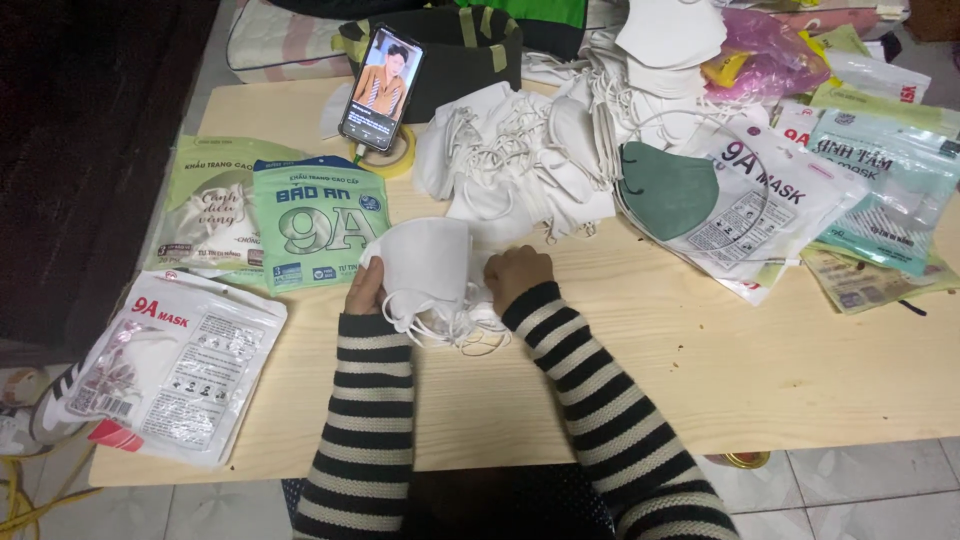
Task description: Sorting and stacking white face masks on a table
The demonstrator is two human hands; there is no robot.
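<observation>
A stack of white masks (pixel 428 270) is gripped by the left hand (pixel 366 292) and right hand (pixel 516 275), fingers closed, mid-table (pixel 720 350); bare wood is left rightward, packets (pixel 318 222) crowding leftward.

Masks (pixel 430 270) – soft matt cloth; table (pixel 700 350) – smooth pale wood.

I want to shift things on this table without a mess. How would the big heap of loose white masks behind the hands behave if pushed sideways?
The heap of white masks would likely slide unevenly and spread, since the pieces lie loose. Its ear loops look tangled, so lifting one may drag neighbours. It probably weighs little: thin, soft fabric.
</observation>
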